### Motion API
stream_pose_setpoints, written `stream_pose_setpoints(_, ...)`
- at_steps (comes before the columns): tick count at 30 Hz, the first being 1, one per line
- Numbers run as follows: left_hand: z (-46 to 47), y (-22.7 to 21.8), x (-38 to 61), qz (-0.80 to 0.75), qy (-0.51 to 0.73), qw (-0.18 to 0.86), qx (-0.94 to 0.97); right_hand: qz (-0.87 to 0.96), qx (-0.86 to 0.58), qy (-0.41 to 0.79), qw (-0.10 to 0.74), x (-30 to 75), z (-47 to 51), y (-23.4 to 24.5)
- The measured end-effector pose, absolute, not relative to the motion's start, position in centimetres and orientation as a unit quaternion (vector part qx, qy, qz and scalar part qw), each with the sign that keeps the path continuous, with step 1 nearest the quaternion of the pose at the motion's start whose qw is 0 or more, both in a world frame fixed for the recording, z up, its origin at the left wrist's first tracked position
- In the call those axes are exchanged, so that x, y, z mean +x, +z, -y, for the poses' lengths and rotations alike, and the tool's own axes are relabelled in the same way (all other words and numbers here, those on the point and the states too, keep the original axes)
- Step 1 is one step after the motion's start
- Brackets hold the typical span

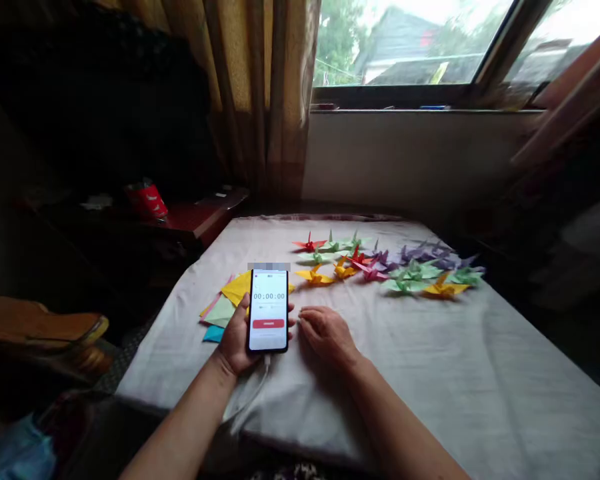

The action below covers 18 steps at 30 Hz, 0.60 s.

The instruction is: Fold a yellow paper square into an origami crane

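My left hand point(236, 337) is wrapped round a smartphone point(269, 337), its thumb along one side and fingertips showing at the other. The lit screen reads 00:00:00 above a red button, and a white cable point(255, 393) runs from the phone's lower end. Just right of the phone, my right hand point(327, 333) rests on the cloth with its fingers curled together; nothing shows in it. Behind the phone lie yellow paper point(236, 288), pale green paper point(219, 312) and blue paper point(213, 334), partly hidden. Several folded paper cranes, such as an orange-yellow crane point(445, 287) and a red crane point(309, 244), stand beyond my hands.
A white cloth point(430, 373) covers the table. At the left, a dark red side table point(200, 217) carries a red patterned container point(149, 201). A wooden chair part point(45, 327) stands at the left. Behind are a curtain point(260, 87) and a window point(410, 47).
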State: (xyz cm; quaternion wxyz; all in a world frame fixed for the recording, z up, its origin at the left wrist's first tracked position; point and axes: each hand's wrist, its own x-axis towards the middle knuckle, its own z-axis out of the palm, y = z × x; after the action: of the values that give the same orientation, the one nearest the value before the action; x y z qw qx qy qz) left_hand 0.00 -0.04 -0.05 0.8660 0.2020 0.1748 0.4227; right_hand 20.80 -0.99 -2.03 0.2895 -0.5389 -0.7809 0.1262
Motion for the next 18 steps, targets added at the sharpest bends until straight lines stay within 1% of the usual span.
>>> stream_pose_setpoints(9,0.0,0.0,0.0,-0.182,0.425,0.863,0.206,0.771,-0.550,0.128,0.294,20.6,1.1,-1.6)
stream_pose_setpoints(13,0.2,-0.1,0.0,-0.161,0.427,0.862,0.219,0.768,-0.552,0.132,0.296,20.7,1.2,-1.6)
stream_pose_setpoints(18,0.1,1.5,-2.5,-0.163,0.480,0.824,0.255,0.765,-0.548,0.140,0.307,20.8,1.1,-1.9)
